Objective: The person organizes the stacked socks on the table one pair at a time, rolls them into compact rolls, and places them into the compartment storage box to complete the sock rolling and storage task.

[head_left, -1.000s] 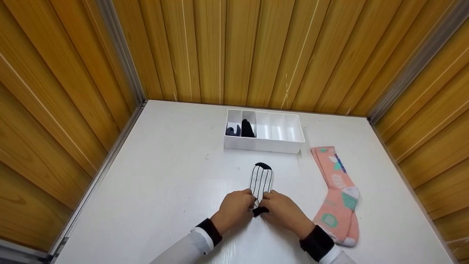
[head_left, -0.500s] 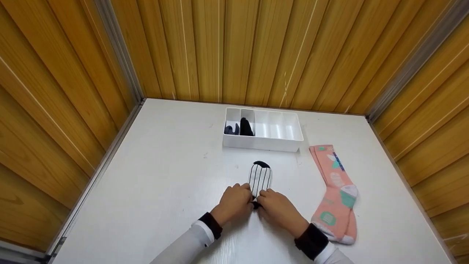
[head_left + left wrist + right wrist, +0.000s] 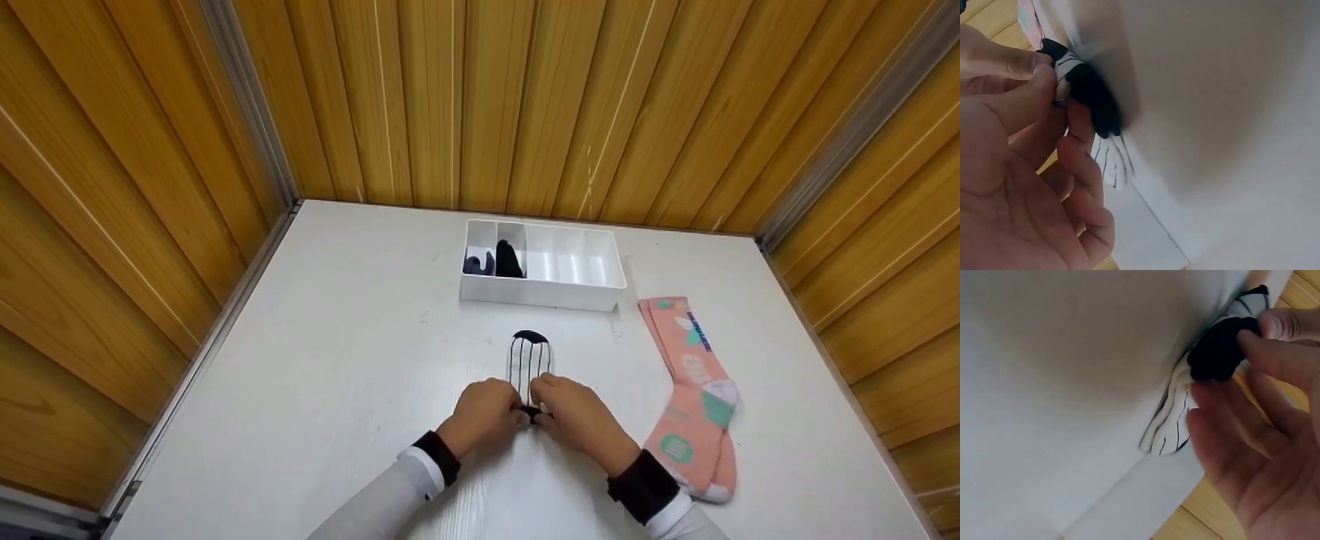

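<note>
A white sock with black stripes lies on the table in front of me, its black far end pointing at the box. It looks folded, maybe a pair laid together. My left hand pinches the near end, thumb against the edge of the fabric. Beside it my right hand holds the same end between thumb and fingers, close to touching the left. In the right wrist view the black patch bunches by the right thumb. Fingers partly hide the near end in the head view.
A white divided box stands behind the sock, with a dark blue item and a black item in its left compartments. Pink patterned socks lie flat at the right, near the right forearm. Wood-look panels surround the table.
The black near end has been drawn up and inward, away from me, between the hands, and the striped sock looks shorter. Both hands have shifted slightly forward. Box and pink socks stay put.
</note>
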`<action>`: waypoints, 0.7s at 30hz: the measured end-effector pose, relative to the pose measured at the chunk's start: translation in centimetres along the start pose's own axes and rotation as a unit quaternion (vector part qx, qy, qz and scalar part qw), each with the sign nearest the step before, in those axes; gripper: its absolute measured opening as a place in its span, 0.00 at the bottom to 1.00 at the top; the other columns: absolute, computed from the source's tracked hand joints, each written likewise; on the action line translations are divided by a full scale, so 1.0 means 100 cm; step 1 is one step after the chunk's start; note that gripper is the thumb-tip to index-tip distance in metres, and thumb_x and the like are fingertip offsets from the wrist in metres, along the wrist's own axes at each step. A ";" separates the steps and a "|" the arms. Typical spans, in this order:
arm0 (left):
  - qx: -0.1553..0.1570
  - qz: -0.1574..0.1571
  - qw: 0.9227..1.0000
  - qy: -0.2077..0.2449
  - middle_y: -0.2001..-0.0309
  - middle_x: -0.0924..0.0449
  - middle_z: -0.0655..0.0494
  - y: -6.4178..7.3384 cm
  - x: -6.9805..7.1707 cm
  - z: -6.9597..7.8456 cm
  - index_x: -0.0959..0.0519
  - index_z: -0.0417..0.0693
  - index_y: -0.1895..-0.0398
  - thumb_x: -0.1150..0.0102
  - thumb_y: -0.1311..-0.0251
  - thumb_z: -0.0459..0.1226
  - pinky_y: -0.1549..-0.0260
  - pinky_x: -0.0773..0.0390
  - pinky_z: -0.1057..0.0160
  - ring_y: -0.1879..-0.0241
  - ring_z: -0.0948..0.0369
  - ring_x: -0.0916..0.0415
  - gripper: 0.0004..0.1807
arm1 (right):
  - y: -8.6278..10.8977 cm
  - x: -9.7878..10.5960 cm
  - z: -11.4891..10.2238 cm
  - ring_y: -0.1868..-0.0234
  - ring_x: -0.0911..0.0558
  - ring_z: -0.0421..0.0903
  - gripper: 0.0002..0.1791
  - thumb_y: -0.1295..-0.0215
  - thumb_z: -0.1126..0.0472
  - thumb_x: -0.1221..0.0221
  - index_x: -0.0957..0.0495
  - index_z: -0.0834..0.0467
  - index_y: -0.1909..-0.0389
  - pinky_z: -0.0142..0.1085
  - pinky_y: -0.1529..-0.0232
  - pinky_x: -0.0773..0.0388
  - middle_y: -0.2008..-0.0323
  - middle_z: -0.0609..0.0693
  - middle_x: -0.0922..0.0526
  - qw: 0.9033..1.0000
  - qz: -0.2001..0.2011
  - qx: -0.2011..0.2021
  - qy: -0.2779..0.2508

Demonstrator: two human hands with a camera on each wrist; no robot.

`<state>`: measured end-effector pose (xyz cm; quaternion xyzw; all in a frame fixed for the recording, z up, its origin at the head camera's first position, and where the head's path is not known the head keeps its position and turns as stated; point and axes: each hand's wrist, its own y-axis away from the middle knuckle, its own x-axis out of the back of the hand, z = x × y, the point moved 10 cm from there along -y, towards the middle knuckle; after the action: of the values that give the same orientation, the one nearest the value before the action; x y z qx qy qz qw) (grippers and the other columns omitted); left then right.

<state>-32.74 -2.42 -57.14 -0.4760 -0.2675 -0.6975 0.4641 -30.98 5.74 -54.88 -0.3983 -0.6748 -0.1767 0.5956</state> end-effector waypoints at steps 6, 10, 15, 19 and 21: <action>0.017 -0.031 0.998 0.049 0.86 0.34 0.70 -0.003 -0.008 -0.007 0.19 0.56 0.85 0.29 0.45 0.43 0.83 0.39 0.69 0.82 0.69 0.39 0.14 | 0.007 -0.005 -0.010 0.67 0.22 0.41 0.08 0.45 0.61 0.27 0.18 0.51 0.72 0.34 0.70 0.23 0.70 0.42 0.22 0.998 0.017 0.040 0.047; 0.021 -0.021 0.997 0.070 0.84 0.25 0.71 -0.002 -0.006 -0.013 0.16 0.57 0.82 0.24 0.50 0.45 0.81 0.34 0.69 0.80 0.71 0.33 0.11 | 0.007 -0.013 -0.006 0.67 0.20 0.42 0.06 0.45 0.59 0.27 0.16 0.50 0.73 0.36 0.68 0.22 0.69 0.42 0.20 0.999 -0.010 0.028 0.039; 0.000 0.010 0.999 0.047 0.81 0.22 0.69 -0.001 0.000 -0.009 0.20 0.57 0.76 0.22 0.53 0.45 0.80 0.34 0.68 0.78 0.68 0.28 0.12 | 0.001 -0.011 -0.006 0.68 0.23 0.43 0.05 0.45 0.65 0.30 0.14 0.51 0.74 0.34 0.69 0.24 0.72 0.44 0.22 0.999 -0.014 0.029 0.023; -0.030 0.049 0.998 -0.007 0.80 0.21 0.67 0.000 0.005 0.002 0.18 0.58 0.77 0.23 0.55 0.45 0.80 0.32 0.67 0.77 0.65 0.24 0.10 | -0.003 -0.013 0.002 0.68 0.24 0.42 0.07 0.43 0.68 0.33 0.12 0.53 0.73 0.33 0.67 0.25 0.73 0.44 0.22 0.999 -0.034 0.019 -0.032; -0.039 0.077 0.995 -0.052 0.79 0.20 0.68 0.002 0.007 0.008 0.17 0.60 0.80 0.23 0.58 0.45 0.80 0.29 0.66 0.77 0.65 0.22 0.09 | -0.004 -0.016 0.008 0.68 0.22 0.40 0.07 0.42 0.68 0.34 0.11 0.53 0.71 0.34 0.65 0.24 0.72 0.43 0.19 0.997 -0.048 0.011 -0.057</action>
<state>-32.31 -2.09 -56.14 -0.5484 -0.2267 -0.6440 0.4828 -31.86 5.49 -56.47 -0.3683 -0.7281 -0.1744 0.5511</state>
